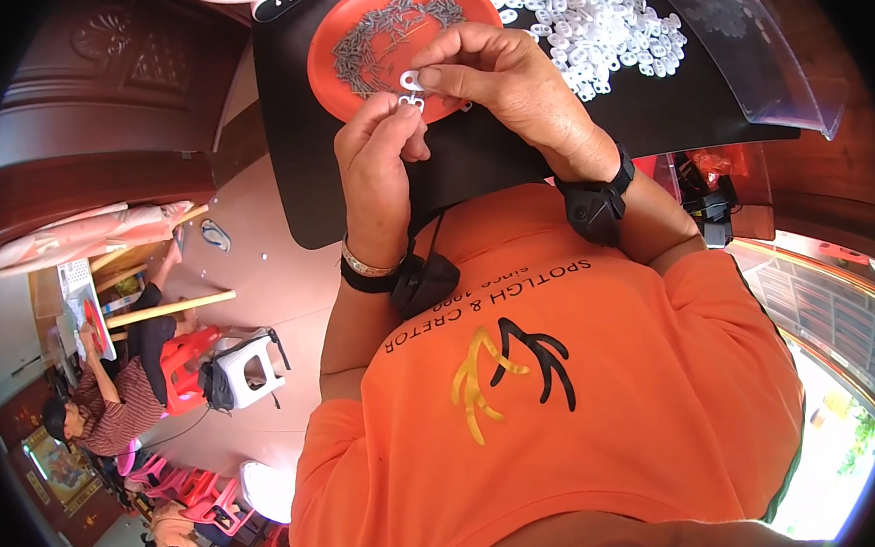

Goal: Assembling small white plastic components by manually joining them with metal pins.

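Both hands meet over the near edge of a round red tray [319,72]. In the fingertips of my left hand [376,167] is a small white plastic piece [411,102]. My right hand [506,79] pinches a white oval plastic piece with a hole [409,80] just above it, between thumb and forefinger. The two pieces are very close; whether they are joined I cannot tell. Many small grey metal pins [356,60] lie in the tray. A large heap of white oval plastic pieces [608,27] is spread to the right of my right hand.
The black tabletop [302,182] carries the tray and heap. A clear plastic panel [760,63] stands at its right side. On the left, a person [120,408] sits near a red stool [185,374] and a white stool [248,370]. A slipper [215,235] lies on the floor.
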`<action>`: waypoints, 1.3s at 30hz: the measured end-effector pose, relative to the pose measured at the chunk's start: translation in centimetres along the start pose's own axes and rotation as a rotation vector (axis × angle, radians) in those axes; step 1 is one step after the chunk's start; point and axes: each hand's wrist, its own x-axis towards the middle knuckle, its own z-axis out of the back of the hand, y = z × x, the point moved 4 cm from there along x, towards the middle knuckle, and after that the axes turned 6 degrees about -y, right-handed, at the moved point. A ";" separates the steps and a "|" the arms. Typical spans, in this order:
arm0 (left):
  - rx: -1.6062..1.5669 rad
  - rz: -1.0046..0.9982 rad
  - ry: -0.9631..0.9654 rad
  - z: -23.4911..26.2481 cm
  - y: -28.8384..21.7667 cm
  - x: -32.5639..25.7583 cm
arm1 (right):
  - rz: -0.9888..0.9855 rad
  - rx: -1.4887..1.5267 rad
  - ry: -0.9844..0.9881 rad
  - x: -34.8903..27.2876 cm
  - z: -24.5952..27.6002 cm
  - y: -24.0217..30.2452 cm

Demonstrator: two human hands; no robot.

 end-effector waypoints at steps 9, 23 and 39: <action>-0.005 -0.020 -0.013 -0.3 -0.1 -0.1 | 0.074 -0.050 0.046 -0.2 -0.4 -0.2; -0.021 -0.043 -0.068 -0.3 -0.3 -0.3 | 0.149 -0.102 0.136 -0.8 -1.2 0.9; -0.095 -0.055 -0.084 -0.7 0.0 -0.2 | 0.523 -0.650 -0.005 -1.8 -1.9 2.3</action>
